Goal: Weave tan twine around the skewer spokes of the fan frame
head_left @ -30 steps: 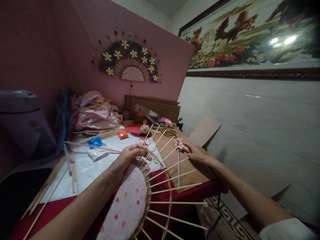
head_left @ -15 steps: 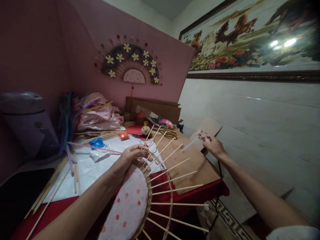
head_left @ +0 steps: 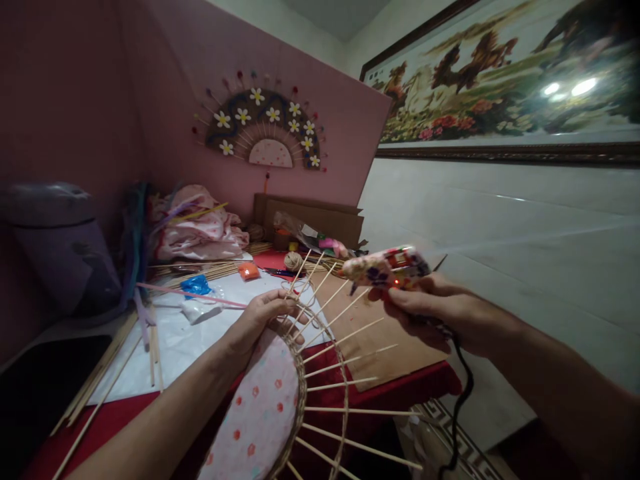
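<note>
My left hand point(head_left: 273, 313) grips the upper edge of a half-round fan frame point(head_left: 260, 407), thumb on top and fingers behind the sticks. The frame has a pink flower-print centre edged with twine, and thin wooden sticks point(head_left: 357, 411) spread out from it. A strand of twine point(head_left: 345, 393) runs across the sticks in an arc. In my right hand point(head_left: 425, 307) is a glue gun point(head_left: 387, 268) with a colourful pattern, a small red light and a black cord point(head_left: 465, 393). Its nozzle points left, above the upper sticks, apart from the twine as far as I can see.
A brown board point(head_left: 385, 347) and white sheet point(head_left: 175, 353) lie on the red-covered table. Behind are a twine ball point(head_left: 293, 261), an orange packet point(head_left: 249, 270), a blue packet point(head_left: 196, 285) and pink cloth point(head_left: 200, 230). A finished fan point(head_left: 270, 127) hangs on the pink panel.
My right hand has brought the glue gun up from the board's far right edge towards the fan frame; before, a clear stick-like piece showed by that hand. My left hand keeps its hold.
</note>
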{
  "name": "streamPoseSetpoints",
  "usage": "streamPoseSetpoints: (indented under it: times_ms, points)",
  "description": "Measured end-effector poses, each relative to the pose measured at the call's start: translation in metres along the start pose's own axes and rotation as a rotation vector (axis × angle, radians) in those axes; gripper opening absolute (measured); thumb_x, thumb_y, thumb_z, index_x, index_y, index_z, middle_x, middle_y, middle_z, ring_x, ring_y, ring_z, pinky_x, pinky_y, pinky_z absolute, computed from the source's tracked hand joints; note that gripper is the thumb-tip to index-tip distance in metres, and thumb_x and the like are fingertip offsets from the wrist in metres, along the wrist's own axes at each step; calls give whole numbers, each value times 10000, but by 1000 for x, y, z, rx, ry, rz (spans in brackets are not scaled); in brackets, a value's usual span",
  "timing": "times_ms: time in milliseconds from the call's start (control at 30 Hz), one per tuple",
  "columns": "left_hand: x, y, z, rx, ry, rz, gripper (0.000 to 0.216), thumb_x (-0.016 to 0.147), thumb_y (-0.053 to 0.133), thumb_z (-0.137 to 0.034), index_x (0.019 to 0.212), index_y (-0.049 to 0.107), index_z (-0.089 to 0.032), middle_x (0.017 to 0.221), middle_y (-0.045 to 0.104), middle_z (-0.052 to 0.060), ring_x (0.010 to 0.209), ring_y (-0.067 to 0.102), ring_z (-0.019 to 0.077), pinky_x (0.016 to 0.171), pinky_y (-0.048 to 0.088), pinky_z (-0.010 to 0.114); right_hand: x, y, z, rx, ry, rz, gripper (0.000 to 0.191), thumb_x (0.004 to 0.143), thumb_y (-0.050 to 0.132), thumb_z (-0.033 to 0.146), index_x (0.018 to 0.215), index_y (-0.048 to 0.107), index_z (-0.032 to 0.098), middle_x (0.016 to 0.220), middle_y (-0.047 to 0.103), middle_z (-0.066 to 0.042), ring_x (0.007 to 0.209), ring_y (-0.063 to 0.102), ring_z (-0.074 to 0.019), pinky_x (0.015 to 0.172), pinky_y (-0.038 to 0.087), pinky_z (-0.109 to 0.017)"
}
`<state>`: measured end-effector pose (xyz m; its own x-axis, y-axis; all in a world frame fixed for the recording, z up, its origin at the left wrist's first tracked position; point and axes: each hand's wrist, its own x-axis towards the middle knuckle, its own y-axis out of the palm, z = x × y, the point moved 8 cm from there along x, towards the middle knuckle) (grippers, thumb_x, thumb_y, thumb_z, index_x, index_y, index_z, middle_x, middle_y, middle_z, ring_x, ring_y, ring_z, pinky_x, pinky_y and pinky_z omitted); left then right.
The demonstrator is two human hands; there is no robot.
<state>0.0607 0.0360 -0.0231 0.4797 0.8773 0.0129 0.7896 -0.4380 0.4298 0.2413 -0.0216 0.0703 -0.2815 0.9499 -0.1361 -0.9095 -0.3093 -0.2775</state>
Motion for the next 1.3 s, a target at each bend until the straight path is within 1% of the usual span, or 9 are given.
streamPoseSetpoints:
  times_ms: [100,233,400,567,667,733,867,1167,1300]
  points:
    - [0,0,0,-18,2,-6,114,726,597,-247,762,522,-169,701,665,47,490,622,175,491,480,303,10,28,0,-128,54,118,354,764,583,493,672,505,160,494,391,65,340,316,-34,264,282,-142]
    - [-1,2,0,-46,7,18,123,719,609,-251,766,533,-167,705,659,44,490,622,171,503,482,305,22,42,-3,-223,77,177,411,787,540,517,590,435,172,452,382,70,328,326,-33,265,297,-134]
    - [-2,3,0,-35,-5,31,94,744,584,-238,772,524,-171,706,652,35,508,623,175,516,482,310,30,43,-9,-288,101,163,419,788,516,549,612,440,176,468,382,68,334,325,-37,256,311,-136]
    - [-2,3,-1,-47,17,44,82,756,576,-228,786,527,-170,703,649,34,502,615,164,535,484,314,32,46,-7,-343,83,180,448,788,493,581,599,440,178,453,388,62,326,336,-40,262,320,-144]
    - [-1,4,-1,-49,23,58,93,749,584,-232,796,536,-168,703,648,36,510,619,168,545,487,318,34,45,-5,-358,72,160,448,768,507,599,623,453,179,462,397,65,317,342,-41,252,312,-147]
    - [-1,4,-1,-55,24,63,93,746,585,-231,798,541,-168,703,648,36,513,618,168,551,490,321,36,46,-6,-369,76,162,467,759,510,611,599,440,178,452,394,66,309,345,-40,246,308,-145]
    - [-1,3,-1,-73,40,57,103,740,597,-220,815,553,-165,713,649,35,516,608,154,555,497,321,38,48,-6,-393,74,177,484,770,503,599,548,418,177,433,392,63,293,347,-38,240,306,-146]
    - [-2,3,-1,-59,41,65,104,745,596,-212,827,549,-167,715,644,27,518,609,155,516,483,296,39,49,-7,-398,41,182,460,783,501,586,579,420,182,446,397,65,293,343,-37,236,306,-146]
    - [-3,6,-2,-41,46,81,68,782,560,-216,835,549,-175,722,650,3,531,599,141,548,478,290,40,48,-7,-427,22,183,486,785,478,610,577,420,175,439,402,59,292,354,-40,241,306,-143]
